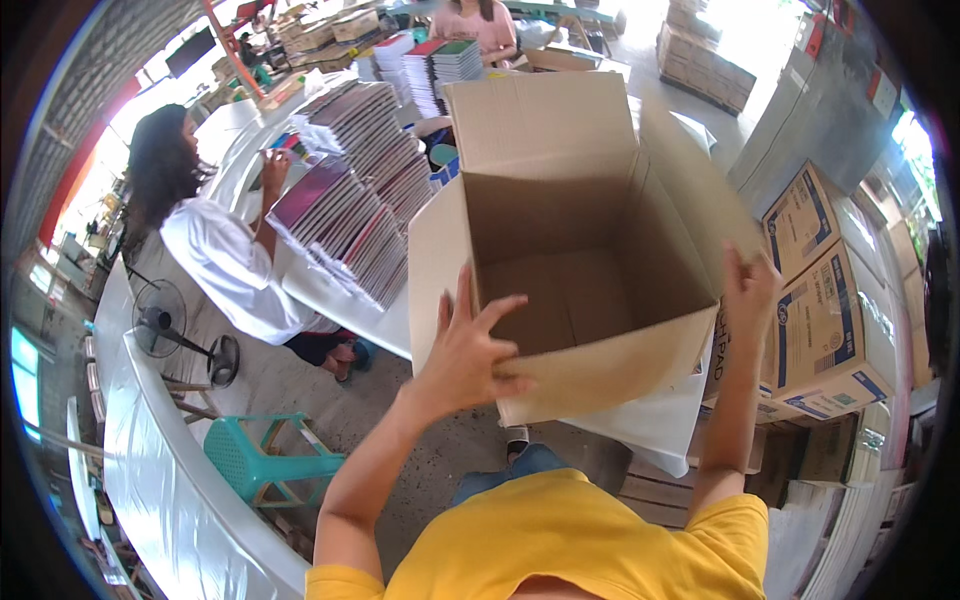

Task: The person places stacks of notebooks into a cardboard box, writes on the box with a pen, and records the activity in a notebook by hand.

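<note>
A large brown cardboard box (555,280) stands open-topped on the white table in front of me, its flaps folded outward. Inside, only its bare cardboard walls and bottom show. My left hand (468,355) is over the box's near left corner, fingers spread apart, with nothing held in it. At the right side, my right hand (752,285) is at the edge of the blurred right flap (695,180), its fingers curled against it. Left of the box are tall stacks of thin books (345,230) with coloured covers.
A person in white (225,260) is at the table's left side; another in pink (475,35) is at the far end. Printed cartons (820,330) are piled on the right. A green stool (265,455) and a fan (165,320) stand on the left floor.
</note>
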The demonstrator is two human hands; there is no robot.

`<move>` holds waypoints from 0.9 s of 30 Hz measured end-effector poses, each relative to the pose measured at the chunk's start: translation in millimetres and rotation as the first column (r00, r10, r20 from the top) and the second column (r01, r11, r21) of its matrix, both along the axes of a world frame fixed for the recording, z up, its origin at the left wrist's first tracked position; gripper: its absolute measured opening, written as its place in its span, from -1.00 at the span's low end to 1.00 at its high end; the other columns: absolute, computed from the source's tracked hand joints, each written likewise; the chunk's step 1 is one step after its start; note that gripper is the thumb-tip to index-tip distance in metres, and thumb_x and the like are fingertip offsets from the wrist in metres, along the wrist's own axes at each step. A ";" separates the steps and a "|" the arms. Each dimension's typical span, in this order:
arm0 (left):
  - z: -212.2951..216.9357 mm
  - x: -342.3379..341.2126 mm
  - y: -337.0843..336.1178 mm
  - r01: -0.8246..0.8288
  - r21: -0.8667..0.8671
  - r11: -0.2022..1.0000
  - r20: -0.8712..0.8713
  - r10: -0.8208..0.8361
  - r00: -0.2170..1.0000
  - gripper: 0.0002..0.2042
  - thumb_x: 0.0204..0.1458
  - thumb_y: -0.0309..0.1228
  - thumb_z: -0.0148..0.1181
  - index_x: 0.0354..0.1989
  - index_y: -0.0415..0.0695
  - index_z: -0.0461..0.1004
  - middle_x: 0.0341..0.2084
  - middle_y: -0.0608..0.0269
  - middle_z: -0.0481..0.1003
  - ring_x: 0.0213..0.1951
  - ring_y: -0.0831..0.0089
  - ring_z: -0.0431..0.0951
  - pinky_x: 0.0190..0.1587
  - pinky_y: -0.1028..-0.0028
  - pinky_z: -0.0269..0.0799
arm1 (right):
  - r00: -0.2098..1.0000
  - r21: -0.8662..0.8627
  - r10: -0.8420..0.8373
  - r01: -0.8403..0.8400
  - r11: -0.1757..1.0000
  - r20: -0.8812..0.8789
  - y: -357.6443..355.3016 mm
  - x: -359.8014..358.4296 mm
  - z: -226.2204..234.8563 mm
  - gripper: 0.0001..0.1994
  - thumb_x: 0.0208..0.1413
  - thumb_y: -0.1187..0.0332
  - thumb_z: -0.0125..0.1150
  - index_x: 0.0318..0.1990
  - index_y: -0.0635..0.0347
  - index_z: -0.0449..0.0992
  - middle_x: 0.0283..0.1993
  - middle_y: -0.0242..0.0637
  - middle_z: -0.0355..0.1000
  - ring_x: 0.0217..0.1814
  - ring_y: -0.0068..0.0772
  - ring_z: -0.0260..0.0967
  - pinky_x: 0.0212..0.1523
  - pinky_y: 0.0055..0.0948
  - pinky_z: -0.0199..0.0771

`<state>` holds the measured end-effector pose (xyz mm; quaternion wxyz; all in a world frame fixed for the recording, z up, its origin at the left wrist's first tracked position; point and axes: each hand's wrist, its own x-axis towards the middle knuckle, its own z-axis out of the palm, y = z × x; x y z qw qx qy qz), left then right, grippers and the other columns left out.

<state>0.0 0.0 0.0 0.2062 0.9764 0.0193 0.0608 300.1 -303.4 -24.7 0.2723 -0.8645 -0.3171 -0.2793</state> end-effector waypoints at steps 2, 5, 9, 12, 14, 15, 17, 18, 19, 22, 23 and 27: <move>-8.8 -26.9 -8.3 0.010 -0.040 0.999 0.029 -0.009 1.000 -0.69 -0.30 -0.04 0.47 -0.47 0.01 0.69 0.27 0.28 0.20 0.38 -0.37 -0.39 0.27 -0.42 -0.35 | 0.948 0.448 0.132 0.012 0.894 -0.291 -22.0 -6.1 -18.9 -0.24 0.09 0.44 0.24 0.43 -0.02 -0.01 0.31 -0.15 0.20 0.06 -0.17 0.38 -0.01 -0.29 0.45; -15.8 5.7 28.3 0.064 -0.119 0.991 0.212 -0.038 0.976 -0.73 -0.32 -0.09 0.49 -0.51 0.01 0.67 0.27 0.27 0.20 0.37 -0.38 -0.40 0.26 -0.43 -0.35 | 0.807 0.932 0.491 0.194 0.305 -0.328 12.7 5.7 11.2 -0.21 0.08 0.36 0.23 0.44 -0.07 -0.05 0.44 -0.14 -0.02 0.30 -0.18 0.17 0.26 -0.11 0.22; -16.7 10.5 42.8 0.135 -0.162 0.977 0.189 -0.104 0.976 -0.74 -0.33 -0.11 0.49 -0.49 0.04 0.67 0.28 0.27 0.18 0.39 -0.33 -0.40 0.29 -0.38 -0.38 | 0.814 0.785 0.132 0.483 0.387 -0.566 22.6 -15.3 -63.7 -0.23 0.12 0.14 0.11 0.46 -0.13 -0.10 0.52 -0.18 -0.27 0.46 -0.16 -0.05 0.37 0.04 -0.07; -10.9 5.7 66.9 0.114 -0.166 0.979 0.159 -0.088 0.983 -0.73 -0.34 -0.14 0.52 -0.44 0.08 0.68 0.34 0.10 0.07 0.40 -0.28 -0.39 0.33 -0.27 -0.35 | 0.862 0.512 -0.292 0.486 0.708 -0.415 34.0 -45.0 -67.4 -0.31 0.18 0.10 0.00 0.42 0.10 -0.01 0.51 -0.21 -0.17 0.51 -0.22 -0.13 0.45 -0.05 -0.33; -8.6 1.0 81.1 0.040 -0.263 0.964 0.186 0.010 0.983 -0.70 -0.35 -0.17 0.53 -0.38 0.08 0.67 0.37 -0.10 -0.04 0.42 -0.24 -0.38 0.35 -0.14 -0.27 | 0.915 0.415 -0.139 0.302 0.858 -0.379 22.1 -54.0 -76.7 -0.37 0.23 0.08 -0.06 0.36 0.25 0.11 0.45 -0.20 0.02 0.51 -0.24 -0.11 0.47 -0.17 -0.35; -10.2 -0.1 90.2 0.026 -0.337 0.941 0.205 0.046 0.978 -0.68 -0.36 -0.19 0.54 -0.36 0.07 0.66 0.38 -0.20 -0.10 0.42 -0.21 -0.38 0.36 -0.08 -0.23 | 0.917 0.394 0.013 0.159 0.905 -0.399 11.8 -58.0 -83.6 -0.39 0.25 0.06 -0.09 0.33 0.31 0.19 0.41 -0.18 0.13 0.50 -0.24 -0.09 0.47 -0.24 -0.33; -17.1 -1.7 114.3 0.051 -0.541 0.839 0.223 0.085 0.971 -0.64 -0.38 -0.23 0.56 -0.31 0.05 0.65 0.37 -0.39 -0.22 0.43 -0.17 -0.36 0.37 0.08 -0.14 | 0.696 0.525 0.236 0.234 0.818 -0.678 18.0 -78.6 -128.9 -0.25 0.24 -0.23 -0.17 0.25 0.33 0.29 0.26 -0.23 0.31 0.39 -0.31 0.09 0.36 -0.29 0.05; -17.8 -1.8 123.3 0.084 -0.547 0.833 0.259 0.073 0.963 -0.67 -0.37 -0.29 0.55 -0.34 0.04 0.63 0.37 -0.40 -0.25 0.43 -0.16 -0.30 0.35 0.15 -0.06 | 0.583 0.642 0.405 0.280 0.714 -0.705 34.6 -95.1 -145.7 -0.24 0.23 -0.24 -0.16 0.26 0.32 0.28 0.27 -0.23 0.30 0.38 -0.31 0.10 0.35 -0.28 0.06; -20.8 -1.0 127.9 0.111 -0.558 0.822 0.289 0.067 0.955 -0.70 -0.36 -0.35 0.54 -0.37 0.02 0.62 0.37 -0.41 -0.29 0.42 -0.15 -0.24 0.32 0.23 0.03 | 0.512 0.755 0.569 0.301 0.583 -0.644 55.1 -110.7 -154.5 -0.23 0.22 -0.25 -0.16 0.27 0.31 0.26 0.27 -0.24 0.29 0.38 -0.32 0.10 0.35 -0.28 0.07; -38.6 -3.6 156.8 0.194 -0.622 0.758 0.363 0.060 0.930 -0.75 -0.33 -0.42 0.53 -0.46 -0.06 0.56 0.35 -0.47 -0.25 0.42 -0.12 -0.16 0.29 0.31 0.09 | 0.409 0.890 0.794 0.284 0.358 -0.450 95.3 -151.3 -147.9 -0.21 0.20 -0.28 -0.14 0.30 0.29 0.22 0.29 -0.25 0.26 0.37 -0.33 0.10 0.33 -0.28 0.10; -41.0 -5.7 166.3 0.223 -0.646 0.730 0.386 0.060 0.921 -0.76 -0.31 -0.43 0.53 -0.48 -0.09 0.54 0.34 -0.50 -0.21 0.42 -0.10 -0.15 0.29 0.30 0.09 | 0.397 0.913 0.827 0.258 0.316 -0.399 99.1 -154.0 -135.9 -0.20 0.19 -0.28 -0.14 0.30 0.29 0.20 0.30 -0.26 0.25 0.37 -0.33 0.11 0.32 -0.27 0.11; -14.0 -9.1 179.0 0.294 -0.658 0.693 0.408 0.000 0.913 -0.78 -0.30 -0.49 0.50 -0.53 -0.13 0.51 0.33 -0.49 -0.13 0.37 -0.07 0.03 0.16 0.34 0.28 | 0.466 0.912 0.785 0.192 0.362 -0.409 94.0 -178.6 -116.5 -0.15 0.16 -0.32 -0.12 0.34 0.26 0.14 0.32 -0.27 0.21 0.35 -0.35 0.11 0.29 -0.27 0.16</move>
